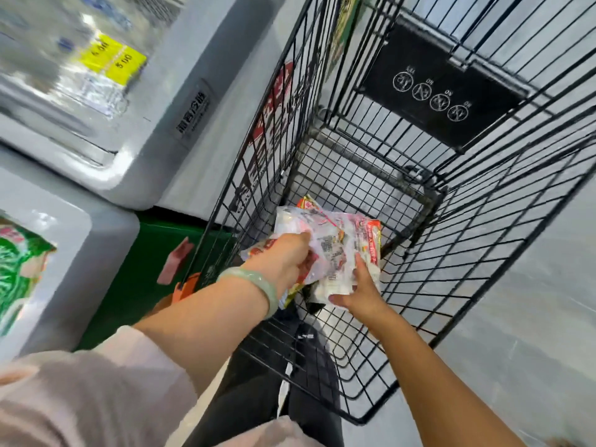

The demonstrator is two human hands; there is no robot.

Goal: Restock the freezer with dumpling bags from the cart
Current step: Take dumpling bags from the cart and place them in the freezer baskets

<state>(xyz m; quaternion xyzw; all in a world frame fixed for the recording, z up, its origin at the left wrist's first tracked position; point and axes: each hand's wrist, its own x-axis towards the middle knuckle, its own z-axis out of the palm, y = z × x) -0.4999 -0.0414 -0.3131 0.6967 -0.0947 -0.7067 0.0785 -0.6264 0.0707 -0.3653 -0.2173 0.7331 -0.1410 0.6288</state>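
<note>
Both my hands reach down into a black wire cart. My left hand, with a pale green bangle on its wrist, grips the top dumpling bag, a clear and white packet with red print. My right hand holds the lower edge of a second dumpling bag with a red strip, lying under and beside the first. More packets show beneath them, partly hidden. The white chest freezer stands to the left of the cart, with a glass lid and frozen goods blurred inside.
A second white freezer sits at the near left with a green packet in it. Yellow price tags lie on the far freezer's glass. A black warning plate hangs on the cart's far wall. Grey floor lies to the right.
</note>
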